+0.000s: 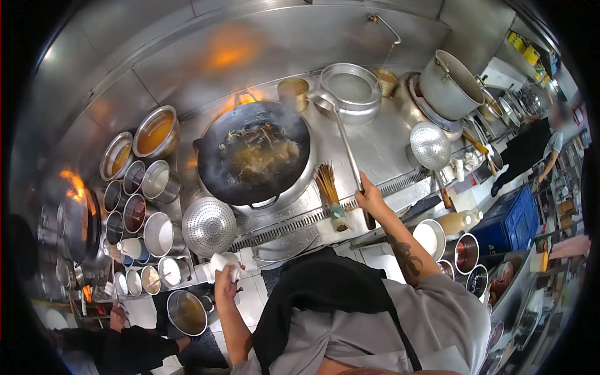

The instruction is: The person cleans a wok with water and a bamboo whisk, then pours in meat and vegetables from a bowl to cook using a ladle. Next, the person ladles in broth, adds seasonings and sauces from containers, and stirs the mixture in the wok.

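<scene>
Right hand (pixel 370 198) clamped on ladle (pixel 345 142), its head by the silver pot (pixel 361 114), right of wok (pixel 215 181). Left hand (pixel 225 282) closed round white cloth (pixel 225 262) at the bench (pixel 400 147) edge. Wok's steaming, flame (pixel 245 97) behind. Clutter: brush (pixel 329 190) between wok and ladle handle, strainer (pixel 209 227) at wok's near rim, pots (pixel 170 190) packed left.

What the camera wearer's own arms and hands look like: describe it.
The left hand and right hand are bare, without gloves. The grey sleeves are short. A dark, curving tattoo marks the right arm below its sleeve; its design is unclear.
</scene>
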